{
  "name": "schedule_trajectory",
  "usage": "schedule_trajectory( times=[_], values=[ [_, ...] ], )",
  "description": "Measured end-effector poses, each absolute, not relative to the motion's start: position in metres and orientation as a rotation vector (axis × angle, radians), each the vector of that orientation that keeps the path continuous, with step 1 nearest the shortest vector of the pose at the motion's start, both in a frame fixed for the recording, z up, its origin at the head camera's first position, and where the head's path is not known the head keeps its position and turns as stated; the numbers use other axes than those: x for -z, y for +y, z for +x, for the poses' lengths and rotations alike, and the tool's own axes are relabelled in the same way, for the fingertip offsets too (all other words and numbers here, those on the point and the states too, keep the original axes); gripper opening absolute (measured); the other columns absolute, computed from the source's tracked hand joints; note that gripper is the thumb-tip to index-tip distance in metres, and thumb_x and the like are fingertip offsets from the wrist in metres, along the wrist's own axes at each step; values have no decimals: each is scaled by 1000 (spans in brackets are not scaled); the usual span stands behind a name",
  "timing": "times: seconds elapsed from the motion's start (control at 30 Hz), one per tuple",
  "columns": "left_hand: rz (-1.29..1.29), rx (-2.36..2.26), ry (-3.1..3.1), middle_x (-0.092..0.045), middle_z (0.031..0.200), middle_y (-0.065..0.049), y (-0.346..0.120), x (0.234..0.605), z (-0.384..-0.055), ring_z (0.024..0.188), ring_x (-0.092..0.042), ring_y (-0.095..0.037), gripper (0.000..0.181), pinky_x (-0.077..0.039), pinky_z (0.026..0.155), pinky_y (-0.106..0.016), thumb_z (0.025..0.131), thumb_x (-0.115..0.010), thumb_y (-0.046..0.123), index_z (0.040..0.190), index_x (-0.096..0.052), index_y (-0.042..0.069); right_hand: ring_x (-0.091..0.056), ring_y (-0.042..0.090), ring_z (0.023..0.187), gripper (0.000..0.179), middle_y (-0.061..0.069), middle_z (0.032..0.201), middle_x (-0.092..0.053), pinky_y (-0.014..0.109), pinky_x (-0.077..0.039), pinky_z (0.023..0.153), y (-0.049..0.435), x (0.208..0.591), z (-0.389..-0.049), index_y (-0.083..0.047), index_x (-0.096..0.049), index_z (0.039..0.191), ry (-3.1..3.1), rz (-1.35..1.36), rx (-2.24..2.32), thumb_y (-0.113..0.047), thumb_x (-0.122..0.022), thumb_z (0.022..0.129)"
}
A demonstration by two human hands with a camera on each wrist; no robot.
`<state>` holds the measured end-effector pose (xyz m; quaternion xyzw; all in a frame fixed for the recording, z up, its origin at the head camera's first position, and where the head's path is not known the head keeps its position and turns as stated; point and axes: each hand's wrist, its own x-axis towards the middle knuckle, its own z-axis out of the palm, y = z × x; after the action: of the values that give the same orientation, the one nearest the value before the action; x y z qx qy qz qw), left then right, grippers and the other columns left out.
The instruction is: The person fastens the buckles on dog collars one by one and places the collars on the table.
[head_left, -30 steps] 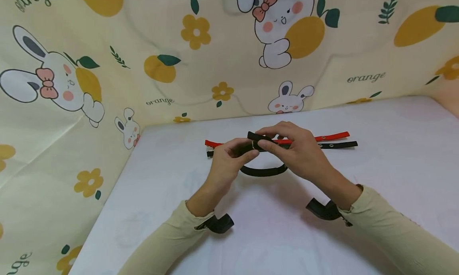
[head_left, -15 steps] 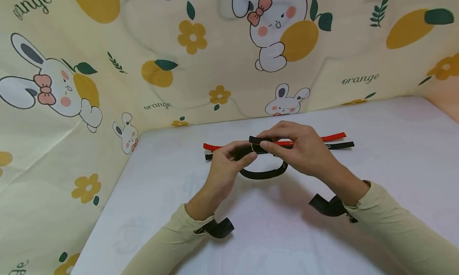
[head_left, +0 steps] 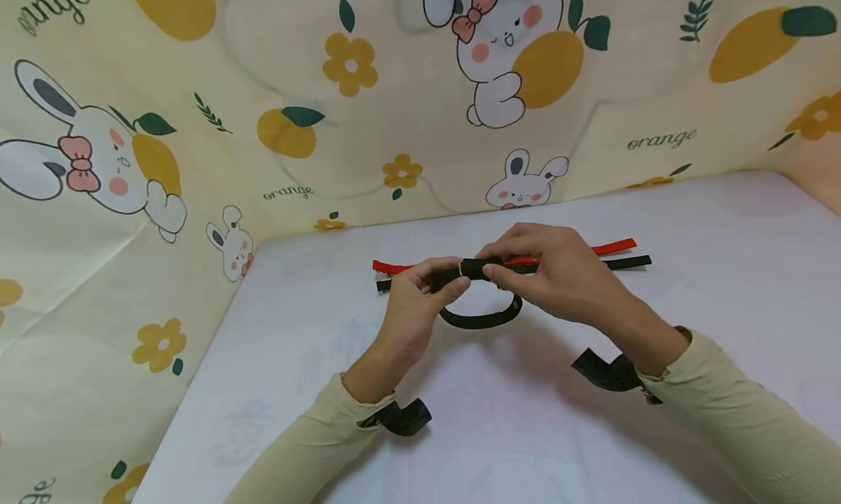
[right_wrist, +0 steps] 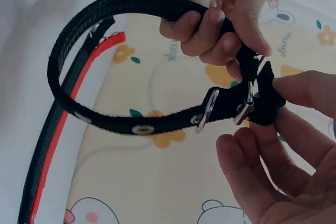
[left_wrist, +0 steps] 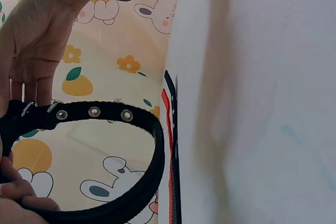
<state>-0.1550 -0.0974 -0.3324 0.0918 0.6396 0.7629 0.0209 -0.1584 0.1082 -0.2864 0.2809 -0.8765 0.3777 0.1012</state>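
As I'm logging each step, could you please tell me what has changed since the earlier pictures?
In the head view, the loose end of the black collar, raised earlier, has come down in line with the rest, still pinched by the right hand. The left hand still grips the collar. The red strap and black strap lie behind the hands as before.

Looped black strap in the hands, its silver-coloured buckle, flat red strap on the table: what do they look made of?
Looped black strap: matte, probably woven webbing; the edge looks finely ribbed.
Silver-coloured buckle: shiny, likely metal, given its bright highlights.
Flat red strap: even colour, perhaps fabric or synthetic leather; too small here to tell.
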Motion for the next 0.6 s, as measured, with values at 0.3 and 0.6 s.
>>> schedule_trajectory(
  times=[0.3,0.6],
  values=[
    [246,-2369,2024,-71,91,8,-99,333,-155,91,-61,-11,27,-47,79,-24,87,-69,-8,113,-66,-13,-61,9,82,13,-13,93,-70,29,-51,72,106,289,-159,-29,-78,103,-2597,861,-1060,-25,-71,93],
    [284,-2363,2018,-72,96,8,-98,332,-156,96,-62,-13,29,-47,84,-27,88,-70,-4,116,-66,-10,-62,10,87,14,-9,95,-69,35,-54,79,104,293,-160,-25,-77,105,-2592,828,-1043,-23,-72,92]
  ],
)
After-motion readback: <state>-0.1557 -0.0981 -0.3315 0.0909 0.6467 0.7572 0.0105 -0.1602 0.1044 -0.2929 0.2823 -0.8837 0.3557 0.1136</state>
